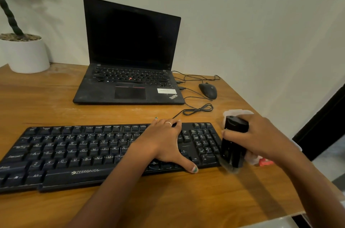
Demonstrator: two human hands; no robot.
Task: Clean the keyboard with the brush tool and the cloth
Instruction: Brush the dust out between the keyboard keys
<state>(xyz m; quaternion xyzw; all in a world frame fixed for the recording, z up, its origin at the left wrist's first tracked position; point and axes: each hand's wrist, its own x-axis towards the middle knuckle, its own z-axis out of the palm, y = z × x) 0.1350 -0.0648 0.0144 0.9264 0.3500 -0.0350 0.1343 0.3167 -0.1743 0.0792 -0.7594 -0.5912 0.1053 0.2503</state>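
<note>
A black Zebronics keyboard [78, 153] lies across the front of the wooden desk [168, 205]. My left hand [164, 143] rests flat on its right-middle keys, fingers straight and thumb at the front edge. My right hand [261, 138] grips a black brush tool [234, 142] upright at the keyboard's right end. The tool's grey bristles touch the desk beside the number pad. A white, translucent thing [238, 112] shows behind the tool; I cannot tell whether it is the cloth.
An open black laptop [130, 59] stands behind the keyboard. A black mouse [208, 90] and loose cables [197, 109] lie to its right. A white plant pot [28, 54] sits at the back left. A small red item [266, 162] lies under my right wrist near the desk's right edge.
</note>
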